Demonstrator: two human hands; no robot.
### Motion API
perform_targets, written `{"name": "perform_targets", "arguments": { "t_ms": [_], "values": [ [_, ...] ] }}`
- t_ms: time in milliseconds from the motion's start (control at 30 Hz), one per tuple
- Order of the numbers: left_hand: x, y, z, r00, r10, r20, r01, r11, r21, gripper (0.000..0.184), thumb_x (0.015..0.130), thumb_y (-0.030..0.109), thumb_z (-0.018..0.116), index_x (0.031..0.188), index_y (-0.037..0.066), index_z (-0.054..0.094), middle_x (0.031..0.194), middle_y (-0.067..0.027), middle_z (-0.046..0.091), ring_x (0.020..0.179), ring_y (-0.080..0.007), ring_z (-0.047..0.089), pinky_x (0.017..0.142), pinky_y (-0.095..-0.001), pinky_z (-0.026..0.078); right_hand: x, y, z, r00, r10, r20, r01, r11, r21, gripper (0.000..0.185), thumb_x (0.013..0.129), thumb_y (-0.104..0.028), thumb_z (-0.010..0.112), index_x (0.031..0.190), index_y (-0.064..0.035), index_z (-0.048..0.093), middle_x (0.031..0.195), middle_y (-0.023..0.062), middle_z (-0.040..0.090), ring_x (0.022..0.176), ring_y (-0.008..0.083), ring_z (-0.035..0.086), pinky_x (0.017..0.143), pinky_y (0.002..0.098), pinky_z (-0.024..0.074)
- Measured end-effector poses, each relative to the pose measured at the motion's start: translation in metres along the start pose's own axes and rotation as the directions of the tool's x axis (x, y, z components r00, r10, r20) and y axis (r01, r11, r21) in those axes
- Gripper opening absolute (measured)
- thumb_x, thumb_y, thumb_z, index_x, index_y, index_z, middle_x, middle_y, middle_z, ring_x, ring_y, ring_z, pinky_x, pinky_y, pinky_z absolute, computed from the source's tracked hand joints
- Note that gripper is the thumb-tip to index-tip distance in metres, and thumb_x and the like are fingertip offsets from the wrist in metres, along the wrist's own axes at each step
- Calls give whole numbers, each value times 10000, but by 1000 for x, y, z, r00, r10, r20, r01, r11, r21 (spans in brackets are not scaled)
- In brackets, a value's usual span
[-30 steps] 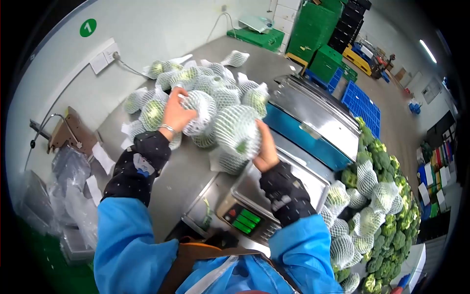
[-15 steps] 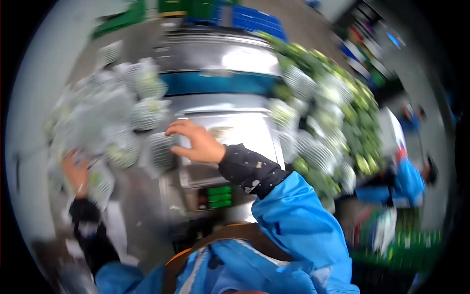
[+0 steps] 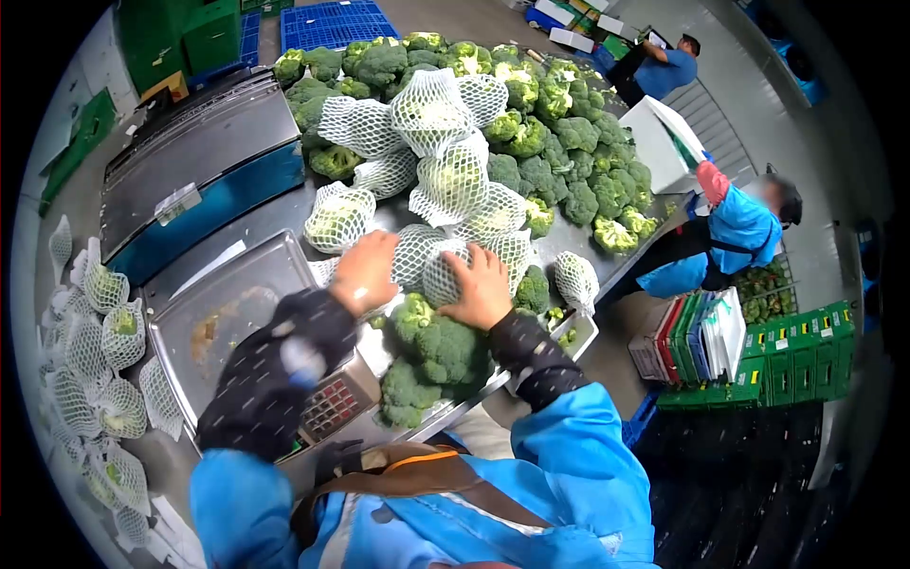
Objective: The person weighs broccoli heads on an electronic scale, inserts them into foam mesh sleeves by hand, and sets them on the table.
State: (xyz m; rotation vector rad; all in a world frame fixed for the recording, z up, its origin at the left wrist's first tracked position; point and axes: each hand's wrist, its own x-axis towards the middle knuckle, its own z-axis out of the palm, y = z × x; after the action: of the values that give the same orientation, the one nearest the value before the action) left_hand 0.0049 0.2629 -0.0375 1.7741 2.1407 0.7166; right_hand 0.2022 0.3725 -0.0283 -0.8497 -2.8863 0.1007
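Note:
Several broccoli heads in white foam nets lie heaped in front of me. My left hand [image 3: 368, 273] rests against the left side of a netted broccoli [image 3: 414, 254], its fingers curled and partly hidden. My right hand [image 3: 482, 287] has its fingers bent round another netted broccoli [image 3: 441, 273], just beside the first. Bare broccoli heads [image 3: 445, 349] sit below my hands, near the table's front edge. More netted broccoli [image 3: 431, 112] lies beyond, with a large pile of bare broccoli [image 3: 569, 142] behind and to the right.
A steel scale tray [image 3: 171, 346] and its keypad [image 3: 336, 403] are at left, by a steel-topped machine [image 3: 204, 142]. Netted heads [image 3: 118, 412] fill the far left. Green crates [image 3: 796, 356] and a co-worker in blue [image 3: 739, 228] are at right; another person [image 3: 664, 71] is farther back.
My view has swung right. My left hand has left the netted pile at far left, and my right hand has left the scale tray; both are now at the right-hand heap.

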Motion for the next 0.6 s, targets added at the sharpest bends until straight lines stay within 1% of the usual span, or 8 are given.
{"name": "perform_targets", "arguments": {
  "t_ms": [67, 133, 233, 400, 467, 500, 567, 600],
  "values": [
    [54, -4, 53, 981, -148, 124, 133, 984, 120, 672, 577, 212, 772, 1136, 23, 451, 1088, -152, 515, 1072, -323, 501, 881, -381, 456, -2, 12, 1, 995, -20, -93, 25, 998, 51, 774, 523, -363, 805, 1216, -174, 515, 1236, 200, 455, 1135, 420, 441, 949, 501, 377],
    [81, 5, 67, 933, -302, 197, 265, 945, 193, 866, 522, 294, 824, 1223, 12, 402, 1145, -162, 500, 1110, -321, 488, 908, -385, 450, 2, 56, 12, 990, 40, -133, 14, 924, 382, 722, 561, -307, 770, 1210, -121, 514, 1197, 196, 487, 1105, 371, 482, 947, 447, 400],
    [106, -18, 97, 878, -402, 261, 413, 911, 13, 1025, 435, 365, 863, 1267, -8, 395, 1188, -203, 506, 1123, -315, 502, 931, -371, 442, 5, 97, 14, 976, 218, -4, -143, 656, 741, 716, 617, -206, 763, 1244, -26, 468, 1168, 147, 549, 1093, 228, 529, 940, 324, 410],
    [127, -71, 111, 915, -195, 354, 314, 895, -317, 982, 392, 394, 878, 1162, -81, 497, 1100, -226, 592, 1012, -284, 585, 892, -330, 461, 4, 114, 37, 974, 207, 92, -124, 147, 981, 591, 670, -93, 712, 1215, -17, 495, 1151, 68, 559, 1057, 181, 532, 909, 310, 420],
    [123, -41, 76, 892, -143, 429, 315, 876, -365, 918, 397, 411, 873, 1114, -62, 548, 1058, -193, 627, 964, -272, 609, 886, -331, 459, 0, 135, 39, 947, 279, 157, -162, -7, 987, 549, 697, -95, 704, 1203, -12, 508, 1127, 83, 579, 1061, 200, 540, 914, 319, 424],
    [123, -35, 67, 883, -185, 432, 326, 903, -281, 937, 409, 418, 875, 1142, -56, 533, 1091, -172, 617, 967, -262, 602, 877, -324, 458, -11, 140, 39, 944, 255, 211, -136, -282, 950, 523, 720, -152, 685, 1197, -19, 516, 1139, 92, 580, 1067, 220, 541, 917, 337, 429],
    [108, -35, 62, 887, -7, 463, 367, 619, -694, 721, 624, 316, 815, 1200, 6, 511, 1107, -97, 594, 989, -167, 571, 870, -292, 450, -30, 143, 34, 952, 131, 276, -91, -741, 665, 492, 765, -266, 646, 1183, -33, 530, 1162, 109, 581, 1080, 259, 543, 922, 374, 439],
    [90, -13, 32, 861, -47, 506, 464, 482, -744, 634, 725, 225, 745, 1261, 45, 459, 1098, -77, 582, 1020, -144, 557, 893, -287, 441, -30, 143, 34, 958, 12, 287, -117, -896, 428, 489, 788, -324, 627, 1176, -40, 537, 1174, 118, 582, 1086, 279, 544, 924, 392, 444]
  ]
}}
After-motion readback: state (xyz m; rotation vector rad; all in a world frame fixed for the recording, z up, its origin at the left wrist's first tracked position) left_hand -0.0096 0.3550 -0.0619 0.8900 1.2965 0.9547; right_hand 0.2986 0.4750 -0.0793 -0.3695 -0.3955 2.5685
